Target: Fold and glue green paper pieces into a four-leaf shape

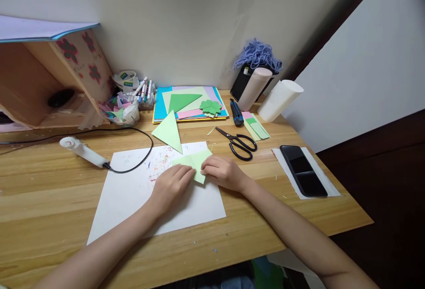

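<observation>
My right hand (223, 172) pinches pale-green paper (195, 159) at right; left hand (172, 186) half-curled on it, can't tell grip. White sheet (126, 196) underneath.

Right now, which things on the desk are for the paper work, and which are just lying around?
For the paper work:
pale green paper, touched by the left hand and right hand
white sheet underneath
probably the pale green triangle and scissors

Seemingly just lying around:
phone
bluish yarn
white roll
white corded device
</observation>
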Demonstrator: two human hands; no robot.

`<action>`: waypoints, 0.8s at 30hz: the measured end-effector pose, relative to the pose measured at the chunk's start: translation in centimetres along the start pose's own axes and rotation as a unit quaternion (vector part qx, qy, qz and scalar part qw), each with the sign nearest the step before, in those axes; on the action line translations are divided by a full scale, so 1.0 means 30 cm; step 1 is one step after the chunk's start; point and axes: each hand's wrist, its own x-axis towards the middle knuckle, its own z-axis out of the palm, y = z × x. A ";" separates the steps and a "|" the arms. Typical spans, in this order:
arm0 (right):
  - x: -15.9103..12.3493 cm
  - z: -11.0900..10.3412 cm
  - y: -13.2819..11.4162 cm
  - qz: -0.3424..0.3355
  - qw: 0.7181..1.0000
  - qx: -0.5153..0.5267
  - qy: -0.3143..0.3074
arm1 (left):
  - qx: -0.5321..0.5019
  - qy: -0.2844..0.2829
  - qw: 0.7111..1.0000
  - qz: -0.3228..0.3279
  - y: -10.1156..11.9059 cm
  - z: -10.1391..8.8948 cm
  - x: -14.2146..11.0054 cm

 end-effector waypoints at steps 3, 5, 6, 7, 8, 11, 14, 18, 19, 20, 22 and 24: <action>-0.005 0.003 0.013 0.023 0.998 0.033 -0.052 | 0.003 -0.047 0.999 -0.005 0.010 0.013 -0.023; -0.008 -0.003 0.019 0.044 0.993 0.079 -0.074 | 0.001 -0.061 0.998 -0.008 0.017 0.016 -0.036; -0.009 -0.007 0.021 0.053 0.990 0.101 -0.082 | -0.010 -0.069 0.997 -0.017 0.019 0.016 -0.038; -0.009 -0.011 0.024 0.065 0.987 0.119 -0.088 | -0.028 -0.078 0.996 -0.035 0.020 0.016 -0.038; -0.007 -0.014 0.026 0.080 0.984 0.134 -0.090 | -0.053 -0.086 0.993 -0.061 0.020 0.015 -0.035; 0.005 -0.010 0.031 0.147 0.974 0.155 -0.077 | -0.142 -0.078 0.974 -0.161 0.012 0.014 -0.016; 0.020 0.010 0.031 0.219 0.962 0.153 -0.050 | -0.218 -0.055 0.946 -0.234 0.002 0.016 0.003; 0.031 0.037 0.028 0.280 0.951 0.125 -0.024 | -0.266 -0.052 0.912 -0.309 -0.006 0.022 0.012; 0.032 0.043 0.027 0.290 0.950 0.115 -0.020 | -0.264 -0.050 0.907 -0.325 -0.006 0.024 0.012; 0.032 0.047 0.026 0.298 0.949 0.104 -0.017 | -0.255 -0.047 0.905 -0.338 -0.007 0.026 0.013; 0.030 0.054 0.023 0.309 0.948 0.079 -0.014 | -0.226 -0.041 0.908 -0.350 -0.007 0.028 0.015; 0.028 0.060 0.021 0.318 0.947 0.052 -0.011 | -0.192 -0.042 0.915 -0.352 -0.008 0.028 0.017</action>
